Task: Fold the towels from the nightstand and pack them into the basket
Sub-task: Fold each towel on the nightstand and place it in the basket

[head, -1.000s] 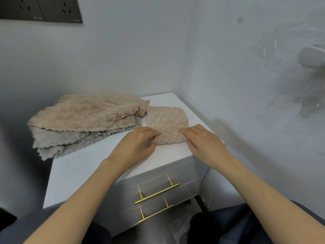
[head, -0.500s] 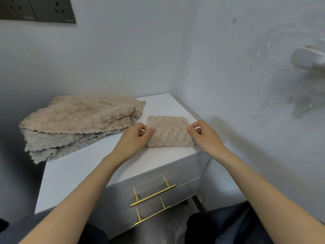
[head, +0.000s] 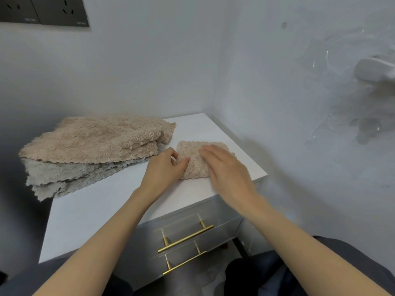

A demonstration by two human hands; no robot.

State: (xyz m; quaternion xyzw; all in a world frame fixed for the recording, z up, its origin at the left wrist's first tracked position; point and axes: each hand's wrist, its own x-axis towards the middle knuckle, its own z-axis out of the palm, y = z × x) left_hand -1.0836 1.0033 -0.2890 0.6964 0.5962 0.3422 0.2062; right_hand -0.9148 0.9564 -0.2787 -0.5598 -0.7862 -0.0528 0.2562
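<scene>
On the near right part of the white-topped nightstand [head: 102, 210] with grey drawer fronts, a small folded beige fluffy towel [head: 195, 169] is lying flat, close to the front edge. I am pinching its left edge with my left hand [head: 164, 173], the thumb lying on the pile and the fingers curling in at the side. My right hand [head: 226, 167] is stretching across the right half of the same towel with its fingers straight and together, palm facing down. It is blurring in the head view, so I cannot tell whether the palm is pressing the cloth or just hovering above it.

To the left of the small towel, near it, a loose stack of larger fluffy towels [head: 96, 142] is sitting on the back left part of the top. A beige one is lying uppermost and grey ones are showing beneath, and their scalloped edges are hanging over the nightstand's left side.

Below my hands, two brass bar handles [head: 185, 238] are running across the drawers, one above the other. A dark socket panel [head: 42, 9] is showing on the wall at the upper left, and a white wall fitting under clear plastic film [head: 374, 71] is showing at the far right.
</scene>
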